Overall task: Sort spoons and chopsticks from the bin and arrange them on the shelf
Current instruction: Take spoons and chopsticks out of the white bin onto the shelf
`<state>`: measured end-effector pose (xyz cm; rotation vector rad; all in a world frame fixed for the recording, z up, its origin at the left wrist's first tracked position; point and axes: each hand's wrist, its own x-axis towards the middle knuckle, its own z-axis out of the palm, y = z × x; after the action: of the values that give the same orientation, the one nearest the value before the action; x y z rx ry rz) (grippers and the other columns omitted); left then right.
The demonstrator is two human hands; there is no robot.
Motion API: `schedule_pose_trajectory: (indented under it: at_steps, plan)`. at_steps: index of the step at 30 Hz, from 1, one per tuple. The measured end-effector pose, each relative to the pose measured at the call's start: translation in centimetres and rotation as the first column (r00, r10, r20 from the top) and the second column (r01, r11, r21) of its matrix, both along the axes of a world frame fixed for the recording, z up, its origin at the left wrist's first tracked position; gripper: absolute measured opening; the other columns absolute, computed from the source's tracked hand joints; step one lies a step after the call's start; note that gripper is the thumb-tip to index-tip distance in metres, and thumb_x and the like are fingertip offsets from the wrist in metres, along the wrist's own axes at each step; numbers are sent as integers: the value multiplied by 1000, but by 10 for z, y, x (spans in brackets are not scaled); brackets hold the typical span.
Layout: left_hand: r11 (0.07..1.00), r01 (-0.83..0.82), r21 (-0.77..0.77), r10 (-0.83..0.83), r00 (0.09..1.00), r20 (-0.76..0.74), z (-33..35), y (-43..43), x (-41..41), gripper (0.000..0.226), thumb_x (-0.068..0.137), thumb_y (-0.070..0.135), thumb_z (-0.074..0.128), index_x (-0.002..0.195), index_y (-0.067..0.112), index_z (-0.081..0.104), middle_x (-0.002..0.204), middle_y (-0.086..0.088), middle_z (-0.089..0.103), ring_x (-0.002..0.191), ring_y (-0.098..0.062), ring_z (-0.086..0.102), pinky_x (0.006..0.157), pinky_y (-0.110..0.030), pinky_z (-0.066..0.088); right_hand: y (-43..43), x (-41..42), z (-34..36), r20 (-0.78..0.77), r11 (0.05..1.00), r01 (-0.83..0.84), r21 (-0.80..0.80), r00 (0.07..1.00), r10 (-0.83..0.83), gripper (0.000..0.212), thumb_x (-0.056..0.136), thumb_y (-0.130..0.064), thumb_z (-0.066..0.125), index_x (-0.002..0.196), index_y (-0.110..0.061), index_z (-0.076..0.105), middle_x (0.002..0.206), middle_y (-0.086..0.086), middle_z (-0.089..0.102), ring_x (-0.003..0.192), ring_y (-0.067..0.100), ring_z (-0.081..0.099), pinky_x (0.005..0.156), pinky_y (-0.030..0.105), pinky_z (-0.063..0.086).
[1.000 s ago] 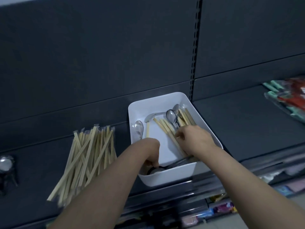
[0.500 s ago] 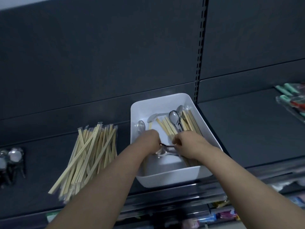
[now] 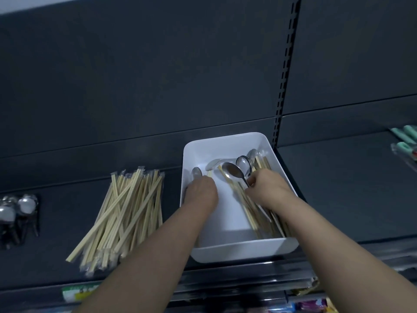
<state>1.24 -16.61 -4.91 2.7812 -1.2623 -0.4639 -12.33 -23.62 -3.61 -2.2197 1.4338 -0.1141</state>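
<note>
Pinching a spoon (image 3: 233,171) by the handle with the right hand (image 3: 268,189), thumb and fingertips closed on the thin metal just above the chopsticks (image 3: 255,211) lying along the right side of the bin (image 3: 243,250). No telling about the left hand (image 3: 200,192): knuckles up, curled down by the bin's left wall, fingertips hidden, so no idea whether gripping anything. Bowl up on that pinched spoon, pointing toward the bin's back-left corner, handle running down toward the front right. So long axis on a diagonal, roughly in line with the sticks beneath. Progress-wise, guessing somewhere past halfway: big fanned pile (image 3: 126,213) of wrapped chopsticks already out on the shelf (image 3: 338,188) just left of the bin, plus a small bunch (image 3: 20,211) of spoons parked at the shelf's far left edge. Left to do: a few more spoons (image 3: 244,162) up near the bin's back right, one by the left wall, and that last bundle of sticks.
</note>
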Motion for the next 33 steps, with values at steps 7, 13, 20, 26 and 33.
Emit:
schedule_pose_trajectory:
  at_steps: [7,13,20,26,33]
  plan:
    - [998,68,-2,-68,997,27,-13,-8,0,49,90,2,42,138,8,35,127,-17,51,114,-34,54,88,-38,45,-6,-2,-6,93,1000,2,15,996,-4,20,84,-23,66,94,-7,71,96,7,70,92,25,63,73,28,49]
    - [996,40,-81,-32,995,95,-14,-11,4,20,92,7,48,112,5,53,118,-16,61,110,-33,58,79,-36,44,-4,-1,-12,151,999,-31,38,988,25,20,84,-23,64,92,-6,70,94,8,70,90,26,64,75,32,53]
    - [933,-58,-356,92,993,79,18,-3,9,30,91,18,56,63,7,49,86,-17,65,78,-32,60,60,-29,34,-2,-1,5,373,1000,2,31,928,-14,20,83,-22,66,81,-2,65,80,11,68,80,29,61,61,29,44]
    - [685,-368,-629,313,928,-202,54,61,59,23,82,7,44,66,16,58,72,-2,61,70,-26,52,65,-34,47,39,66,44,501,987,-161,-20,853,149,8,81,-24,67,76,-19,63,73,-2,65,80,20,60,59,27,38]
    - [561,-605,-565,511,790,-338,41,201,160,20,86,5,46,81,21,57,93,-6,59,85,-27,53,75,-28,44,147,199,37,454,908,-419,21,813,365,13,81,-24,68,74,-13,66,82,4,71,78,20,65,65,29,48]
